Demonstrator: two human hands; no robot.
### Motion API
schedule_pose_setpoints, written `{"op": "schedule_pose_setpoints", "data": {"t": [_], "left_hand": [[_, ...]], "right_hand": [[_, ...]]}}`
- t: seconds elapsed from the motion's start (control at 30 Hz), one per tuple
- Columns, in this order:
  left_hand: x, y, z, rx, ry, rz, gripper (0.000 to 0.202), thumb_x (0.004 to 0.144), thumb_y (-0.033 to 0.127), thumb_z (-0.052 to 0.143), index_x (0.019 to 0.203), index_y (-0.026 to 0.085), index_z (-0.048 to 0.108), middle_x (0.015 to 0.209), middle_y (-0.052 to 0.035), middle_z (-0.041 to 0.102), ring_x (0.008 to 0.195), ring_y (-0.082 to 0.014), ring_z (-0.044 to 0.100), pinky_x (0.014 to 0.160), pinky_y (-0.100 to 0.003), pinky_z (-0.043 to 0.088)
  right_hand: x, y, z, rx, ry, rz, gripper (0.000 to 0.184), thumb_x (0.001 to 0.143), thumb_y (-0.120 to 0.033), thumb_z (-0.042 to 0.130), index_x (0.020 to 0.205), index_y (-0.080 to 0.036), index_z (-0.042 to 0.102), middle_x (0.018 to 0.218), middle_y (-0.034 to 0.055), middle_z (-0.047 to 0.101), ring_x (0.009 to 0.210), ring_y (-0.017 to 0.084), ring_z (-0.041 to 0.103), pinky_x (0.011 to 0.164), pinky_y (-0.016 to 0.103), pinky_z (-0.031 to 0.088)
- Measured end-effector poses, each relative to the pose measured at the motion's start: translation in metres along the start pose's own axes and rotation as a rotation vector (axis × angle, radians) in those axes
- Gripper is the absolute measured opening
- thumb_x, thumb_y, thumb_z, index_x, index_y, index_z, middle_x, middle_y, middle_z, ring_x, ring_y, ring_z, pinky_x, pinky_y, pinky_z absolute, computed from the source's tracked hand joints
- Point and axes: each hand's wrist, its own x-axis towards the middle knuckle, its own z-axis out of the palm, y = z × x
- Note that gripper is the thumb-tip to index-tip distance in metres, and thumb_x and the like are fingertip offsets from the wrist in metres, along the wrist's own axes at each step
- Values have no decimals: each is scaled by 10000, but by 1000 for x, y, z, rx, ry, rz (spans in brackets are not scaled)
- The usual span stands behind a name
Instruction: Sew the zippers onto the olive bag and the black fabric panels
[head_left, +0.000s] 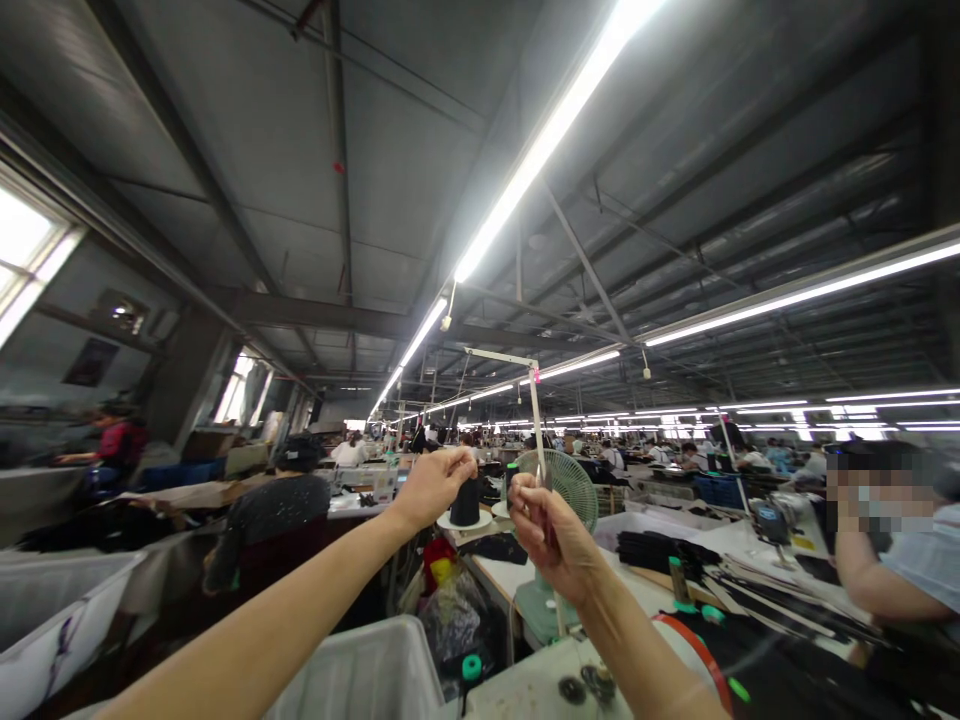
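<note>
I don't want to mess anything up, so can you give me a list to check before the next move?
1. Black cone upright on its white dish: ok.
2. Left hand not touching the cone: cannot tell, they overlap in view.
3. Right hand apart from the left: ok.
4. Thread between the fingers: cannot tell, none shows clearly.
5. Green fan has its guard on: ok.

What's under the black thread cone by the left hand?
A round white plate sits under the black thread cone, its rim showing. The cone hides the plate's middle; the left hand overlaps the cone's upper part.
</note>
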Motion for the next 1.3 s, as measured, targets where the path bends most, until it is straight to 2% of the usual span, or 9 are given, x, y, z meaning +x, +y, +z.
{"op": "schedule_pose_setpoints", "data": {"t": [0.27, 0.4, 0.47, 0.6, 0.73, 0.83, 1.0, 1.1, 1.3], "left_hand": [[1, -4, -5, 174, -52, -51, 248, 966, 375, 625, 872, 147, 650, 896, -29, 674, 852, -200, 655, 844, -416, 521], [-11, 9, -15, 51, -164, 29, 263, 898, 447, 643, 886, 193, 708, 1010, -57, 720, 1035, -236, 650, 996, -415, 452], [-26, 24, -25, -3, -139, 63, 339, 815, 515, 651, 1000, 243, 734, 1170, -48, 697, 1190, -257, 584, 1076, -385, 379], [-88, 44, -61, 45, 100, -39, 491, 763, 541, 614, 1147, 246, 700, 1259, -11, 642, 1234, -280, 521, 1134, -442, 258], [-193, 56, -96, 167, 362, -350, 391, 799, 531, 593, 1020, 223, 691, 1030, -17, 680, 997, -251, 595, 1002, -404, 406], [-270, 65, -104, 184, 351, -575, 382, 808, 573, 581, 903, 218, 686, 863, -27, 718, 803, -249, 655, 773, -334, 512], [-334, 82, -85, 103, 238, -744, 367, 831, 544, 579, 860, 209, 726, 831, -46, 754, 749, -259, 692, 680, -320, 518], [-335, 96, -69, 76, 260, -729, 328, 857, 486, 544, 921, 226, 734, 897, -46, 726, 791, -247, 652, 743, -337, 495], [-322, 106, -47, -15, 272, -680, 160, 816, 314, 592, 838, 233, 728, 846, -38, 603, 792, -232, 579, 777, -354, 450]], "right_hand": [[-66, -14, -5, -262, 90, 78, 226, 698, -393, 580, 655, -209, 457, 546, -87, 363, 360, 35, 205, 338, 193, 131], [-98, -40, -41, -766, 334, -2, 374, 816, -567, 597, 898, -203, 617, 668, -35, 504, 442, 81, 350, 398, 212, 227], [-110, -40, -66, -1051, 470, -40, 420, 829, -628, 590, 861, -213, 649, 722, 4, 538, 585, 138, 469, 482, 227, 323], [-138, -4, -107, -1407, 628, -5, 430, 934, -536, 478, 693, -215, 634, 798, 55, 543, 695, 183, 533, 605, 277, 398], [-161, 37, -116, -1557, 627, 17, 361, 950, -395, 399, 943, -171, 682, 895, 111, 550, 703, 218, 554, 663, 351, 450], [-166, 45, -117, -1595, 599, -15, 381, 912, -337, 399, 1093, -104, 640, 992, 181, 548, 854, 301, 562, 780, 463, 472], [-162, 29, -90, -1807, 560, -232, 494, 912, -414, 402, 1167, -44, 606, 1151, 264, 514, 1096, 408, 493, 928, 568, 427], [-166, 20, -50, -1752, 411, -357, 495, 959, -469, 337, 1132, -111, 631, 1048, 185, 576, 985, 332, 577, 895, 481, 483], [-203, 25, 15, -1506, 234, -292, 471, 976, -583, 354, 975, -241, 678, 1013, 90, 646, 942, 267, 647, 829, 404, 517]]}}
